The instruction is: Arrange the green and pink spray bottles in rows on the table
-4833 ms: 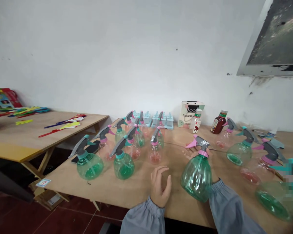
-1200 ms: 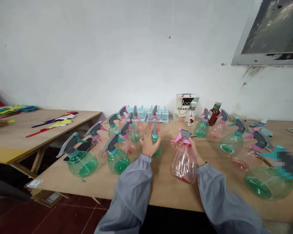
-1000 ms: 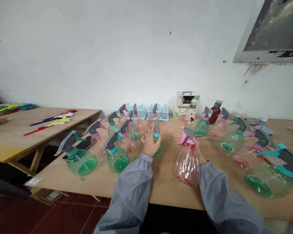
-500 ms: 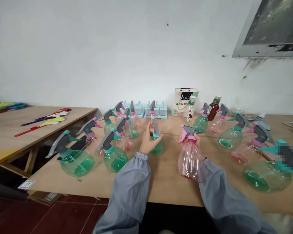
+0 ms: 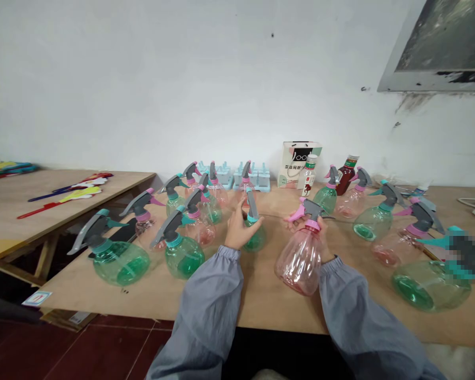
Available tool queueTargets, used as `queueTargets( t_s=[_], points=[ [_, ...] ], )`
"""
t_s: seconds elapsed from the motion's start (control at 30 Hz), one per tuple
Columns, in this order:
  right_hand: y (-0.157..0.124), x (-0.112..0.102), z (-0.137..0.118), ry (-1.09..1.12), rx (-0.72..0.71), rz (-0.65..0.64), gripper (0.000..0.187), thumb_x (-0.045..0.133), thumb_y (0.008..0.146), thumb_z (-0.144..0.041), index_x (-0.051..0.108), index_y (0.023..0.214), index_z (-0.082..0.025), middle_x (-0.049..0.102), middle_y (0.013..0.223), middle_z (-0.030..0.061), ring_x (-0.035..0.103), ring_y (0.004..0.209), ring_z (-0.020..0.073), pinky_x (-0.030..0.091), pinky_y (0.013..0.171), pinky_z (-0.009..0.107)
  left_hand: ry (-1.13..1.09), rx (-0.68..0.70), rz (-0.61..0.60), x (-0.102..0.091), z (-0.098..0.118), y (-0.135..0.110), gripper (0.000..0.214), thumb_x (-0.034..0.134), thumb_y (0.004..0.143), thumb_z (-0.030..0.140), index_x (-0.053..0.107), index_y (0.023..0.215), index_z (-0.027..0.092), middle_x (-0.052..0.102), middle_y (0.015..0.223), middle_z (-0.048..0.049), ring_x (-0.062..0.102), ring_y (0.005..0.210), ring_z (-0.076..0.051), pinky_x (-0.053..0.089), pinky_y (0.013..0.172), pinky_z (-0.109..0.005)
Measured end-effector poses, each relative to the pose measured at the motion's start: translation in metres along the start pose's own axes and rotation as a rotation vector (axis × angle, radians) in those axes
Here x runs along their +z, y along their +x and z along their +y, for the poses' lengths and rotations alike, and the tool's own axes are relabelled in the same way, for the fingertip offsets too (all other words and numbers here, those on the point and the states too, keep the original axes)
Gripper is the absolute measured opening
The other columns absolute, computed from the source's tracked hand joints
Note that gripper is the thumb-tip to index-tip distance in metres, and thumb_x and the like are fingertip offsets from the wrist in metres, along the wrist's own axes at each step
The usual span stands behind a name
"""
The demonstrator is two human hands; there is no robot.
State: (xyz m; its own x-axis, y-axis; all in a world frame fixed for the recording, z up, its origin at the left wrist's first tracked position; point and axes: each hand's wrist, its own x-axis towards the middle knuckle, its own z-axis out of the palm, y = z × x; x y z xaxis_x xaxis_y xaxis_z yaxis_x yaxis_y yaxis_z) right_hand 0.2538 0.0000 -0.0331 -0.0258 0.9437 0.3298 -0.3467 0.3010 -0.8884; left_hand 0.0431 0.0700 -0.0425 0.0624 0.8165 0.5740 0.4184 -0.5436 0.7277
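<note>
My right hand (image 5: 320,237) is wrapped around the neck of a pink spray bottle (image 5: 300,259). This bottle has a grey and pink trigger head and is tilted, its base towards the lower left. My left hand (image 5: 240,228) is beside a green spray bottle (image 5: 255,238) with a teal collar, thumb and fingers spread apart around its upper part. Whether the fingers touch that bottle I cannot tell. To the left stand more pink and green spray bottles, among them a green one (image 5: 184,258) near my left sleeve.
Along the right are more spray bottles, including a green one (image 5: 431,287) at the table's edge. Pale blue moulds (image 5: 260,178), a paper bag (image 5: 292,168), a white bottle (image 5: 309,177) and a dark red bottle (image 5: 346,178) stand by the wall. A second table (image 5: 63,203) holds colourful hand-shaped items.
The pink spray bottle in my right hand has tilted, its base swinging to the left. My left hand keeps its place by the green bottle. The view has shifted slightly.
</note>
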Motion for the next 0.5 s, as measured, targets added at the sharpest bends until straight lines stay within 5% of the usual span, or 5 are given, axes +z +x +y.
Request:
queueTargets(
  t_s=[0.17,0.3,0.4,0.5],
  points=[
    [-0.005,-0.002,-0.003,0.043,0.067,0.095,0.059,0.051,0.08,-0.078,0.072,0.096,-0.025,0.077,0.094,0.0095,0.072,0.103,0.032,0.059,0.09,0.046,0.008,0.014,0.0,-0.001,-0.001,0.0,0.082,0.078,0.076,0.039,0.042,0.148,0.023,0.056,0.081,0.0026,0.058,0.081,-0.018,0.047,0.083,-0.033],
    [-0.002,-0.004,-0.007,-0.036,0.082,0.036,0.051,0.062,0.077,-0.074,0.071,0.085,-0.025,0.078,0.09,0.0088,0.073,0.103,0.0315,0.059,0.091,0.045,0.008,0.016,-0.008,-0.002,-0.002,0.0,0.083,0.078,0.076,0.039,0.041,0.148,0.022,0.054,0.079,0.0034,0.058,0.079,-0.017,0.047,0.081,-0.032],
    [0.009,-0.012,-0.013,-0.05,-0.008,0.094,0.049,0.066,0.077,-0.072,0.071,0.087,-0.025,0.078,0.094,0.0084,0.073,0.1,0.0301,0.059,0.091,0.046,-0.005,0.014,-0.013,-0.002,-0.002,0.0,0.081,0.076,0.077,0.04,0.041,0.148,0.022,0.054,0.08,0.0031,0.057,0.078,-0.017,0.047,0.081,-0.032],
    [0.02,-0.034,-0.021,-0.188,-0.215,0.333,0.047,0.071,0.077,-0.066,0.07,0.099,-0.025,0.077,0.102,0.0073,0.073,0.098,0.027,0.057,0.093,0.047,-0.005,0.029,-0.014,-0.002,-0.002,0.0,0.08,0.075,0.077,0.04,0.041,0.148,0.021,0.054,0.081,0.0027,0.057,0.077,-0.017,0.047,0.08,-0.032]
  ],
)
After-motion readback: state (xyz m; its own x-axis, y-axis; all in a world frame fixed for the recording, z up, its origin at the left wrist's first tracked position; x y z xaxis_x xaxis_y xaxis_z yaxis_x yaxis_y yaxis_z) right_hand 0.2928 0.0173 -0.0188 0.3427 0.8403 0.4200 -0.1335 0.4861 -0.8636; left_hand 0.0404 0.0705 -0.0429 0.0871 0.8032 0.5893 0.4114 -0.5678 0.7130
